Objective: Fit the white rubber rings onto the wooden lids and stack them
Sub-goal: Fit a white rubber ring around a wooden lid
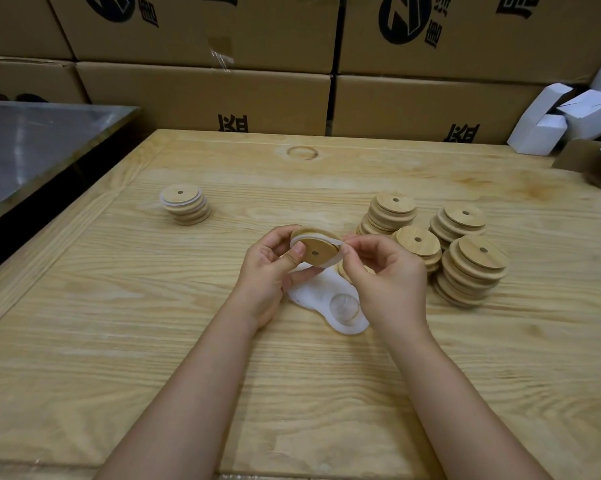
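Observation:
My left hand [269,268] grips a round wooden lid [318,249] with a small centre hole, held tilted above the table. A white rubber ring [300,239] runs round the lid's edge. My right hand [383,271] pinches that ring at the lid's right side. Under my hands lies a pile of white rubber rings [330,301]. A short stack of ringed lids [185,204] stands at the left. Several stacks of bare wooden lids [465,258] stand to the right, close to my right hand.
The wooden table [292,375] reaches to the frame's bottom. A metal-topped surface [32,143] adjoins its left side. Cardboard boxes [205,95] form a wall behind. White cartons [562,119] and an open brown box [590,164] sit at the far right.

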`<state>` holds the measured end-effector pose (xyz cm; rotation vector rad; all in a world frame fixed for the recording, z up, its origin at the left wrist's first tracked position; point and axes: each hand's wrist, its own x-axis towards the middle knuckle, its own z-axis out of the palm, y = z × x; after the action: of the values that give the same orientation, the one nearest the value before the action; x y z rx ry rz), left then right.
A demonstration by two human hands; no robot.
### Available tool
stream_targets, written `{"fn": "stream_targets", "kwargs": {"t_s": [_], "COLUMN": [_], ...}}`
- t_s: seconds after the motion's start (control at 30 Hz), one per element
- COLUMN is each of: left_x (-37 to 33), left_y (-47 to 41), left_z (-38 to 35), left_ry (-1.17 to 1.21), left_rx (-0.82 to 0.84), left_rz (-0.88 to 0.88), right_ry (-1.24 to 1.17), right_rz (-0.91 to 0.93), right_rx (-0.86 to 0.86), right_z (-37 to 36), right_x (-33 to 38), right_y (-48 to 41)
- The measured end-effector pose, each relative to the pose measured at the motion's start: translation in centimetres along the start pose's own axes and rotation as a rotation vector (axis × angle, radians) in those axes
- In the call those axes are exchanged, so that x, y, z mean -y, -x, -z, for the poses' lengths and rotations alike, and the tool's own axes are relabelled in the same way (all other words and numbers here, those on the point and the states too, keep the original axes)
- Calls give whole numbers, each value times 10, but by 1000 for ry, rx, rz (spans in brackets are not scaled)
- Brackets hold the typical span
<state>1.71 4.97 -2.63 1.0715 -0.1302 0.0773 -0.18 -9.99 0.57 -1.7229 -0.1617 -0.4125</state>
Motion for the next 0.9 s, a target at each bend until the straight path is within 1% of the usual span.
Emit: {"fn": "stream_targets", "kwargs": {"t_s": [0.23, 0.4, 0.5, 0.6, 0.7, 0.8, 0.9], "left_x": [-1, 0, -2, -6, -4, -2, -2], "left_y": [0, 2, 3, 3, 4, 4, 3], "left_z": [0, -2, -2, -2, -6, -9, -9], "left_ry": [61, -20, -234, -353, -429, -467, -465], "left_rx": [45, 104, 49, 29, 13, -39, -70], "left_rz": [36, 56, -84, -195, -222, -260, -274], "right_ry": [42, 58, 98, 190, 228, 270, 349], "right_rz": [31, 42, 56, 121, 150, 165, 253], "right_rx": [42, 17, -5, 2, -5, -45, -77], "right_z": [2, 3, 3, 3, 2, 2, -1], "right_x": [1, 1, 1, 1, -1, -3, -4], "right_y": [-1, -1, -1, 0, 1, 0, 2]}}
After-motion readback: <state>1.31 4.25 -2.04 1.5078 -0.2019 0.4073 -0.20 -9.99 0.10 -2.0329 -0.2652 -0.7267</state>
